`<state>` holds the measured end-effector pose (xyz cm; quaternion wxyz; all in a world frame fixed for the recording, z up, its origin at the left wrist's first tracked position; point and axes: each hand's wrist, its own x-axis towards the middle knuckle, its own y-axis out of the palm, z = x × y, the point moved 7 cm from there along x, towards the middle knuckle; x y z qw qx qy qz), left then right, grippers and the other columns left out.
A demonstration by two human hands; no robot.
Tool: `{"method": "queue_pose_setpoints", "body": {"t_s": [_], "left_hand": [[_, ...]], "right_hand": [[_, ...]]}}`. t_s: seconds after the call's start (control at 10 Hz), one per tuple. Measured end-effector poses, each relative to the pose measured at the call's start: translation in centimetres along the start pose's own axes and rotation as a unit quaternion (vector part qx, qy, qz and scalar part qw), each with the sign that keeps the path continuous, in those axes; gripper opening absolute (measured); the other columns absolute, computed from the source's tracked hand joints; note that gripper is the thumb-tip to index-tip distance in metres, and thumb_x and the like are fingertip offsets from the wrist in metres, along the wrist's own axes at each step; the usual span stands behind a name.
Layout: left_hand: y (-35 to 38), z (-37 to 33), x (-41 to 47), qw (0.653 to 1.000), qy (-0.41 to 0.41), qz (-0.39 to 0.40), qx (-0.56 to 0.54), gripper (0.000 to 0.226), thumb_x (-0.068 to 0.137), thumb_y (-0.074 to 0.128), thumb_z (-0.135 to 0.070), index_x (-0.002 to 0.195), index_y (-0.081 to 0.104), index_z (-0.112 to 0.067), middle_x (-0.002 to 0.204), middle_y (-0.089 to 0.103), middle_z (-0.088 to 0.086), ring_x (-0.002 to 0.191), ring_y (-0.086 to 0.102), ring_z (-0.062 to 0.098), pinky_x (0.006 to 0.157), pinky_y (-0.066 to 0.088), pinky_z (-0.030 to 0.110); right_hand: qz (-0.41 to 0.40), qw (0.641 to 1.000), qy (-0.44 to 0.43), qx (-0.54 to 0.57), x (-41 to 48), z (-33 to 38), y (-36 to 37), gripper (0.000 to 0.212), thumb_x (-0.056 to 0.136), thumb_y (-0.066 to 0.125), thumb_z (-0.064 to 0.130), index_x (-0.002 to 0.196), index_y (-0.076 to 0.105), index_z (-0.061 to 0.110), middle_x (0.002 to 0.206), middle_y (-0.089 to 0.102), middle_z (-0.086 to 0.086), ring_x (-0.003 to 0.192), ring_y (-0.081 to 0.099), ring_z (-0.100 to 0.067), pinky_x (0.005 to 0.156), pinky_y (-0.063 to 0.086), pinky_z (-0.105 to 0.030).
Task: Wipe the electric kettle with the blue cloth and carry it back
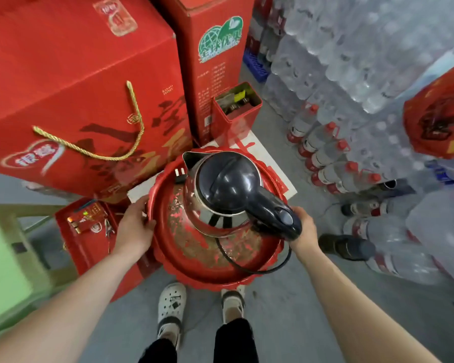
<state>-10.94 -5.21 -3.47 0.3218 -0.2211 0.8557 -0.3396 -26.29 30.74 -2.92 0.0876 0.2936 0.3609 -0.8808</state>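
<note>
A steel electric kettle [215,197] with a dark lid and dark handle stands on a round red tray [194,260] held at waist height over the floor. Its black cord [249,268] loops over the tray's near rim, and the plug [180,175] lies at the tray's far side. My left hand [135,229] grips the tray's left rim. My right hand [303,229] holds the tray's right rim just behind the kettle handle, partly hidden by it. No blue cloth is in view.
Big red gift boxes [71,100] stand close ahead and left, with a small open red box [236,106] behind the tray. Stacked packs of water bottles [351,61] fill the right side. A low red box [87,226] sits at lower left. Grey floor shows below, with my feet.
</note>
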Motion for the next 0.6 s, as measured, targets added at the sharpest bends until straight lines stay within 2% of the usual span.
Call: {"method": "queue_pose_setpoints", "body": {"t_s": [0.1, 0.2, 0.3, 0.4, 0.5, 0.6], "left_hand": [[-0.2, 0.5, 1.6, 1.0, 0.023, 0.013, 0.006, 0.06, 0.085, 0.057, 0.005, 0.138, 0.047, -0.021, 0.124, 0.057, 0.012, 0.097, 0.062, 0.032, 0.087, 0.046, 0.04], [-0.7, 0.8, 3.4, 0.999, 0.048, 0.009, -0.004, 0.065, 0.085, 0.058, 0.007, 0.141, 0.046, -0.023, 0.131, 0.056, 0.008, 0.095, 0.057, 0.023, 0.086, 0.041, 0.033], [-0.6, 0.9, 4.3, 0.998, 0.06, 0.022, -0.002, 0.068, 0.085, 0.058, 0.009, 0.143, 0.045, -0.025, 0.135, 0.055, 0.006, 0.093, 0.052, 0.017, 0.083, 0.038, 0.029], [-0.2, 1.5, 4.7, 0.997, 0.076, 0.029, -0.013, 0.072, 0.085, 0.056, 0.011, 0.142, 0.044, -0.032, 0.139, 0.053, 0.0, 0.097, 0.053, 0.017, 0.085, 0.04, 0.029], [0.1, 1.6, 4.9, 0.994, 0.1, 0.023, -0.028, 0.072, 0.085, 0.057, 0.01, 0.141, 0.045, -0.033, 0.14, 0.053, -0.001, 0.107, 0.057, 0.023, 0.092, 0.042, 0.031], [-0.2, 2.8, 5.1, 0.999, 0.043, 0.012, -0.023, 0.059, 0.088, 0.06, 0.0, 0.14, 0.047, -0.026, 0.132, 0.058, 0.006, 0.105, 0.062, 0.027, 0.089, 0.044, 0.036]], "right_hand": [[-0.018, 0.999, 0.022, 0.014, -0.2, -0.2, 1.6, 0.017, 0.093, 0.066, 0.01, 0.104, 0.06, 0.021, 0.085, 0.062, 0.011, 0.093, 0.064, -0.023, 0.088, 0.054, -0.041], [-0.022, 0.998, 0.036, 0.046, -0.3, -0.4, 3.2, 0.016, 0.094, 0.068, 0.016, 0.107, 0.059, 0.019, 0.093, 0.063, 0.006, 0.095, 0.063, -0.022, 0.087, 0.053, -0.04], [-0.031, 0.996, 0.059, 0.06, -0.5, -1.0, 4.3, 0.015, 0.095, 0.065, 0.014, 0.108, 0.058, 0.019, 0.096, 0.065, 0.002, 0.1, 0.064, -0.026, 0.093, 0.053, -0.043], [-0.018, 0.997, 0.061, 0.051, -0.3, -1.7, 4.9, 0.021, 0.094, 0.065, 0.012, 0.114, 0.061, 0.018, 0.113, 0.069, -0.007, 0.105, 0.066, -0.028, 0.099, 0.053, -0.047], [0.025, 0.997, 0.066, 0.029, -0.6, -1.8, 4.6, 0.041, 0.094, 0.069, 0.02, 0.133, 0.057, 0.015, 0.116, 0.064, -0.003, 0.108, 0.064, -0.024, 0.1, 0.053, -0.044], [-0.057, 0.998, 0.022, 0.033, -0.8, -0.1, 0.6, 0.054, 0.097, 0.065, 0.026, 0.147, 0.046, 0.019, 0.114, 0.06, 0.002, 0.11, 0.062, -0.021, 0.102, 0.053, -0.047]]}}
